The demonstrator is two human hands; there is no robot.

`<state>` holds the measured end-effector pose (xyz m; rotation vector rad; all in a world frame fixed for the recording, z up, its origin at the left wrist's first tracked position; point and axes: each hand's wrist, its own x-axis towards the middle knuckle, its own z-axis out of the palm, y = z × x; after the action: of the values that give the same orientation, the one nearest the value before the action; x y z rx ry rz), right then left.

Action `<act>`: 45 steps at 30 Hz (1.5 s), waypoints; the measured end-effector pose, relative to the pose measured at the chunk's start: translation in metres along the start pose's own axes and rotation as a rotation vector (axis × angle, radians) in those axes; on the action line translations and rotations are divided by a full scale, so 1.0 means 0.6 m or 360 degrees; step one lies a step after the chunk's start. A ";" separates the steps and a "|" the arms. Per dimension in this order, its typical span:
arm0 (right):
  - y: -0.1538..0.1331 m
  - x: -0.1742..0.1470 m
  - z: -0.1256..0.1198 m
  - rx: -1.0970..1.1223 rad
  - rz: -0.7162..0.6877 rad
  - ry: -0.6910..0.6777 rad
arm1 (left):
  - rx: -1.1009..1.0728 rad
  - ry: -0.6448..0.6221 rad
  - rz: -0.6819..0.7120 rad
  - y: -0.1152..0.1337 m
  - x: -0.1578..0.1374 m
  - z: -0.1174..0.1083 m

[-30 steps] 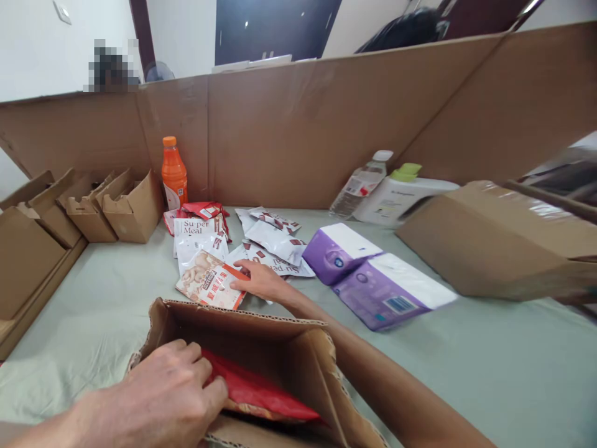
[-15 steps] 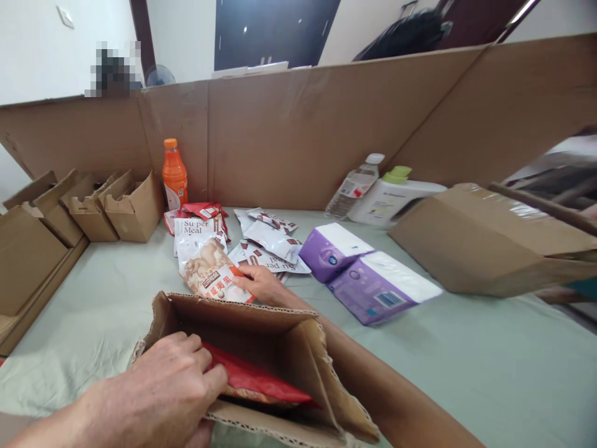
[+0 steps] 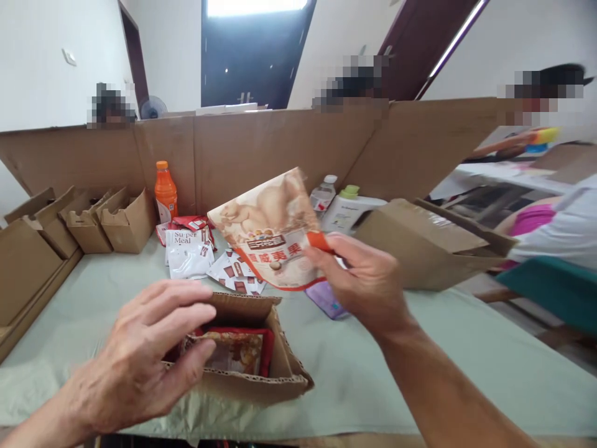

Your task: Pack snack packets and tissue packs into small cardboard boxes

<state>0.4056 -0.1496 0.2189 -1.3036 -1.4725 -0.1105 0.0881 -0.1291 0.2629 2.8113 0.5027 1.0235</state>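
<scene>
My right hand (image 3: 368,280) holds a snack bag (image 3: 270,233) printed with nuts and a red band, lifted above the table and tilted. My left hand (image 3: 140,354) hovers with fingers spread over the left rim of a small open cardboard box (image 3: 275,367), touching or nearly touching it. Inside the box lies a red snack packet (image 3: 233,348). Beyond the box lie white "Super Meal" sachets (image 3: 186,252) and other small packets (image 3: 236,277) on the green cloth. A purple tissue pack (image 3: 326,300) shows partly behind my right hand.
An orange drink bottle (image 3: 165,191) stands at the back by several small empty cartons (image 3: 114,221). A clear bottle (image 3: 323,194), a white jug (image 3: 347,211) and a large cardboard box (image 3: 420,242) sit at right. Cardboard walls (image 3: 261,149) enclose the table. Other people sit beyond.
My right hand has picked the nut bag off the table and raised it. My left hand has come out of the box and opened. The view has tilted up.
</scene>
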 end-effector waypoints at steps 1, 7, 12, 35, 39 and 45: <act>-0.014 0.000 -0.012 -0.0011 -0.0074 0.0042 | 0.0060 0.0096 -0.0028 0.002 0.009 -0.004; -0.091 -0.010 -0.047 0.0000 -0.0471 -0.0055 | 0.0350 0.0474 -0.0111 0.009 0.062 -0.014; -0.112 -0.024 -0.041 0.0073 -0.0684 -0.0151 | -0.0182 0.0231 -0.0208 0.011 0.063 -0.021; -0.156 -0.024 -0.007 0.0422 -0.0267 -0.0534 | -0.0800 0.0220 -0.0449 0.002 0.034 -0.002; -0.139 -0.035 -0.020 0.0261 -0.0164 0.0000 | -0.1185 0.0504 -0.0758 -0.035 0.001 0.003; -0.124 -0.041 -0.024 0.0146 -0.0213 0.0410 | -0.0764 -0.0574 -0.0714 -0.054 -0.012 0.016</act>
<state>0.3545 -0.2036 0.2472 -1.0734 -1.3267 -0.2851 0.0803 -0.1008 0.2443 2.2360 0.6884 0.4556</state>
